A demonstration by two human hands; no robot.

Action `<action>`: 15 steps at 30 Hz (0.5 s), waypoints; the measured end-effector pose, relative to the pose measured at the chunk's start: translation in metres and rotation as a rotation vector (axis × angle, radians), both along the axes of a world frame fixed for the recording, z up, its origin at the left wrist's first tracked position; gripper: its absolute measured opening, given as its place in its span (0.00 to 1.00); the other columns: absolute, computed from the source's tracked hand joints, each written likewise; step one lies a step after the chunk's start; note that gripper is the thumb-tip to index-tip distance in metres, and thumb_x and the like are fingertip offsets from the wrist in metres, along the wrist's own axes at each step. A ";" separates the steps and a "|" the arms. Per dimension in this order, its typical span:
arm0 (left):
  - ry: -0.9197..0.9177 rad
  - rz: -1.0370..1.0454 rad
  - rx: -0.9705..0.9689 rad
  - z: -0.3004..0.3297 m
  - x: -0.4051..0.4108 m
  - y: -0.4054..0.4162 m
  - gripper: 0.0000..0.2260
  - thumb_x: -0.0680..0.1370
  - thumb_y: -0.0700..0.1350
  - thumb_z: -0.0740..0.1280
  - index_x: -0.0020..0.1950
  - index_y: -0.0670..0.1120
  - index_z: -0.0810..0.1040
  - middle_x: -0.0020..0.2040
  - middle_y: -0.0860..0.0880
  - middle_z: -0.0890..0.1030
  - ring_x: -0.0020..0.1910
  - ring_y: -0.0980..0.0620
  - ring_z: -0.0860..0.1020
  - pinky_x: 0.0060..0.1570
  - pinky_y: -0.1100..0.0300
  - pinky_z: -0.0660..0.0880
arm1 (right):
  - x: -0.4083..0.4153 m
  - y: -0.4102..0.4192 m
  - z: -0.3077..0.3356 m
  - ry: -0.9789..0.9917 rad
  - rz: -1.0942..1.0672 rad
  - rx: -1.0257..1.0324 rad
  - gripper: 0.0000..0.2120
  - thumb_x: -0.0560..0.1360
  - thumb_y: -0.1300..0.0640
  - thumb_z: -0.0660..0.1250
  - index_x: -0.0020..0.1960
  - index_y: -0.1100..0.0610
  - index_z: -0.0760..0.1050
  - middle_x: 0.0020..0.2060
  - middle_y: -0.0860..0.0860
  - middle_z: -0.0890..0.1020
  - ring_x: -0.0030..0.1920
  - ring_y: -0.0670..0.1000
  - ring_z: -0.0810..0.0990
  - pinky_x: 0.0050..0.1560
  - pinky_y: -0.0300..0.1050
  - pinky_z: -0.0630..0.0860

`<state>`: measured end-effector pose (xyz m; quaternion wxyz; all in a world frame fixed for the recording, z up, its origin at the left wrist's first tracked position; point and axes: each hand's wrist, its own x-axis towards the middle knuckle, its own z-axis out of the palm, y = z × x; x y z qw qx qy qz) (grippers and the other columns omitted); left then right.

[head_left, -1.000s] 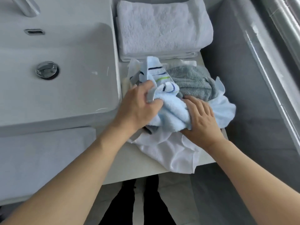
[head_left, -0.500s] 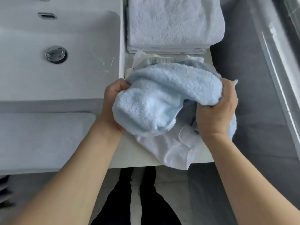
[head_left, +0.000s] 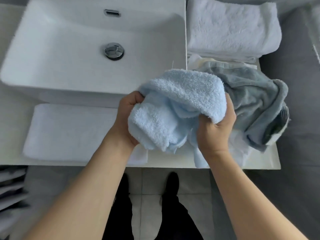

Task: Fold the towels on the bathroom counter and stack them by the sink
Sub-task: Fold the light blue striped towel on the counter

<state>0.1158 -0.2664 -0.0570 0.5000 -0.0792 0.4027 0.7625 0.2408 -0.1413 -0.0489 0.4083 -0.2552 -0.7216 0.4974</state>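
Note:
A crumpled light-blue towel (head_left: 180, 101) hangs bunched between both hands above the counter's front edge. My left hand (head_left: 128, 116) grips its left end and my right hand (head_left: 216, 130) grips its right end, fingers curled into the cloth. Behind and to the right, a grey towel (head_left: 256, 101) lies loose on the counter (head_left: 173, 164), over some white cloth (head_left: 242, 153). A stack of folded white towels (head_left: 232, 26) sits at the back right, beside the white sink (head_left: 86, 54).
A folded white towel (head_left: 69, 134) lies flat on the counter in front of the sink. The chrome drain (head_left: 113, 50) sits mid-basin. Grey floor and my dark shoes (head_left: 170, 182) show below the counter edge. Grey wall surface runs along the right.
Both hands have lifted the light-blue towel off the pile and carried it left and toward me, uncovering the grey towel. The view has shifted left, showing more of the sink.

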 end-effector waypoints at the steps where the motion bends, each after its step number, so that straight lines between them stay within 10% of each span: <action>1: 0.023 0.010 0.001 -0.002 -0.009 -0.017 0.10 0.69 0.42 0.63 0.28 0.49 0.71 0.26 0.52 0.67 0.24 0.53 0.69 0.26 0.65 0.67 | -0.008 -0.017 0.000 -0.004 -0.005 -0.014 0.10 0.71 0.69 0.59 0.46 0.55 0.71 0.38 0.44 0.73 0.38 0.37 0.71 0.41 0.32 0.68; 15: 0.075 0.249 0.191 0.009 -0.114 -0.202 0.21 0.78 0.45 0.54 0.28 0.49 0.77 0.27 0.52 0.75 0.28 0.54 0.77 0.30 0.65 0.74 | -0.130 -0.193 0.006 0.079 0.286 -0.227 0.12 0.70 0.68 0.62 0.51 0.57 0.72 0.43 0.48 0.76 0.42 0.40 0.75 0.44 0.35 0.72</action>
